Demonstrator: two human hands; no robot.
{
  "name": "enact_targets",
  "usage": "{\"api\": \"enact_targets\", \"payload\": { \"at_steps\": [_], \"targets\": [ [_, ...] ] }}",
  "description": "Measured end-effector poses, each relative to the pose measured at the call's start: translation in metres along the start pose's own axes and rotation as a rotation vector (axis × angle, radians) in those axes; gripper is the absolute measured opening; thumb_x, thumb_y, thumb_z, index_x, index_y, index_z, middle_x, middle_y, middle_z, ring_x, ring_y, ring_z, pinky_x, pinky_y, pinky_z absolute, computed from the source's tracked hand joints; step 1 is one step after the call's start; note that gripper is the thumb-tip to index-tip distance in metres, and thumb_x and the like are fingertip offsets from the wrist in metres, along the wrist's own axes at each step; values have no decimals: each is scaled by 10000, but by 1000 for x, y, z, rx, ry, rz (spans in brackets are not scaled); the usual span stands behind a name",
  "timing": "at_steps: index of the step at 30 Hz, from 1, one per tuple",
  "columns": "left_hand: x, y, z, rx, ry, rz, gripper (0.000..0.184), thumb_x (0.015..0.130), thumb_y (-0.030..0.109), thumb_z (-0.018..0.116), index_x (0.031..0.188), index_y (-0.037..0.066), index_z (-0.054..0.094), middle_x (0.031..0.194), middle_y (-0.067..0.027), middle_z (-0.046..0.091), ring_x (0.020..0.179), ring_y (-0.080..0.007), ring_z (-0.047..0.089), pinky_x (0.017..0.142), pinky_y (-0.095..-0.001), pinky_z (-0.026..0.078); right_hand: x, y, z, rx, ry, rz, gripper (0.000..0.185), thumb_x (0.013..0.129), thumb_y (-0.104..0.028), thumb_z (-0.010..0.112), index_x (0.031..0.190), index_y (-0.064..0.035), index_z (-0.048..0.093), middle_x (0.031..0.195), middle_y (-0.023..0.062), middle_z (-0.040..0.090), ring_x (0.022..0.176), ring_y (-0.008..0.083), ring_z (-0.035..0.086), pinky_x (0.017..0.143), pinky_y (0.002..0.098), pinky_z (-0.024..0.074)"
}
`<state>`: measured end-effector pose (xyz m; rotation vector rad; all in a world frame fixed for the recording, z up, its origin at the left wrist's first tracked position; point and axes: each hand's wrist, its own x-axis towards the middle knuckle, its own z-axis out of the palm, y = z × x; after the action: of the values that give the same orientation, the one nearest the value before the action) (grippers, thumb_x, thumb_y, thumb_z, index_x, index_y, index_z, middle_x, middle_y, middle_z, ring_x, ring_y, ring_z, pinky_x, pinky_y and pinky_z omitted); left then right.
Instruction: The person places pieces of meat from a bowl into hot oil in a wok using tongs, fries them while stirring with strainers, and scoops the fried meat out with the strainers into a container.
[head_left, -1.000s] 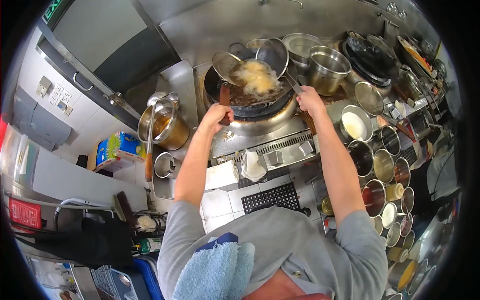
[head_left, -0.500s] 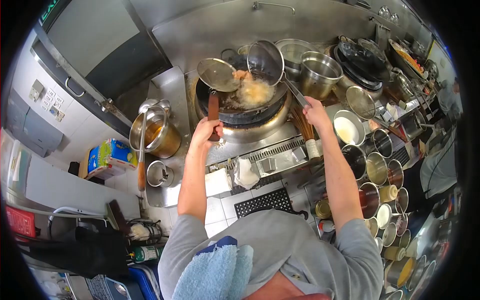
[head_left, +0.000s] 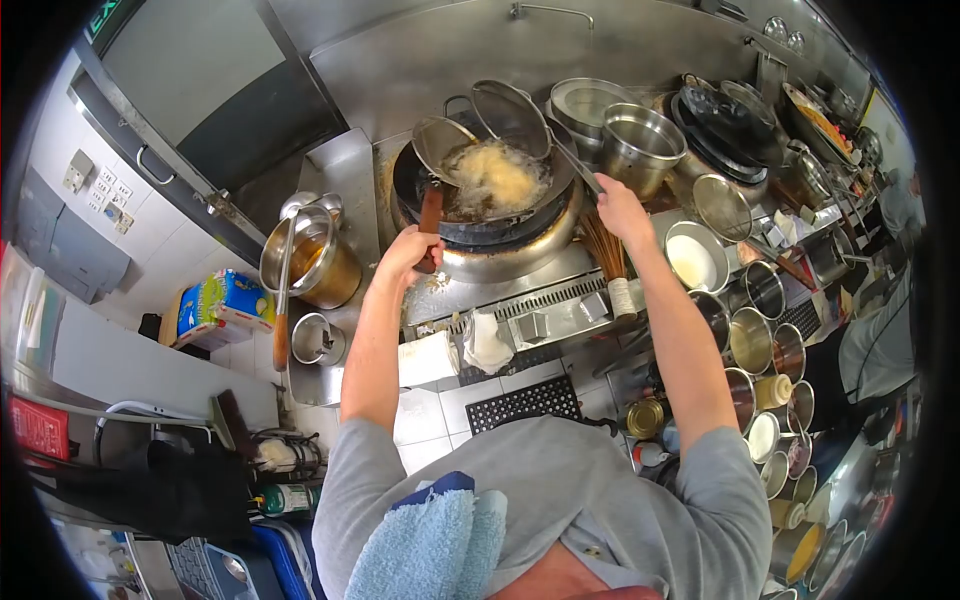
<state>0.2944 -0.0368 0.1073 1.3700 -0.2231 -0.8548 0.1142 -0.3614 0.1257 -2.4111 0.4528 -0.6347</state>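
My left hand (head_left: 412,252) is closed round the wooden handle of a mesh skimmer (head_left: 436,145), tilted over the left side of a wok (head_left: 408,188). My right hand (head_left: 622,208) grips the metal handle of a second, deeper strainer (head_left: 508,115), tipped above the wok's far side. Between the two strainers, pale golden food (head_left: 495,178) foams and bubbles in the hot oil. What the food is, I cannot make out. The bamboo wok brush (head_left: 606,255) stands just below my right hand.
On the left stands a metal pot of oil (head_left: 335,270) with a wooden-handled ladle (head_left: 283,300) across it. A steel pot (head_left: 640,140) stands right of the wok. Several sauce containers (head_left: 750,338) line the right side. Another person's sleeve (head_left: 880,330) is at far right.
Both strainers have shifted, the left one more steeply tilted and the right one moved left. Pieces between them have dropped into the oil, where the foaming patch is larger.
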Motion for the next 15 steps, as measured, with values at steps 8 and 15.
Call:
{"api": "enact_targets", "payload": {
  "at_steps": [8, 15],
  "targets": [
    [-13, -14, -8, -402, -89, -8, 138, 882, -40, 465, 998, -58, 393, 797, -128, 513, 571, -115, 459, 488, -248, 406, -17, 4, -18, 32, 20, 82, 399, 834, -35, 487, 1229, 16, 512, 1056, 292, 591, 1021, 416, 565, 877, 448, 450],
    [-41, -7, -16, -517, -69, -46, 116, 899, -36, 424, 1010, -56, 395, 799, -100, 480, 580, -99, 444, 471, -205, 386, -35, -10, -48, 177, -34, 123, 444, 860, 10, 469, 1303, -11, 471, 783, 94, 563, 711, 174, 513, 726, 291, 439]
  ]
}}
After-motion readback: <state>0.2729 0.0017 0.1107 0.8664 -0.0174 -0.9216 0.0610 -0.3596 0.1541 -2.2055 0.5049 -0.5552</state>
